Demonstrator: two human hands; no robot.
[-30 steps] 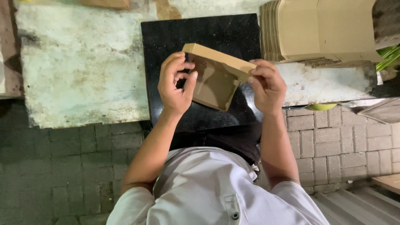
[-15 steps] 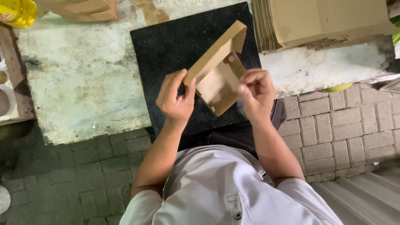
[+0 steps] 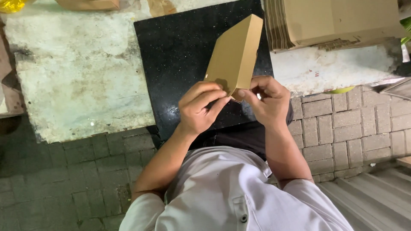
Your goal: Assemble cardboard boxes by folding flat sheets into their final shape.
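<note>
A small brown cardboard box is held up over a black speckled stone slab. It is tilted, its closed flat face toward me. My left hand grips its lower corner from the left, fingers curled on the edge. My right hand pinches the same lower corner from the right, thumb and fingertips on the cardboard. Both hands meet at the box's bottom end.
A worn pale concrete surface lies left of the slab. A stack of flat cardboard blanks sits at the top right. Another brown box shows at the top edge. Grey paving bricks cover the ground.
The box has been turned over: its open inside faced me before, now its closed side does. Both hands have shifted down to its lower corner.
</note>
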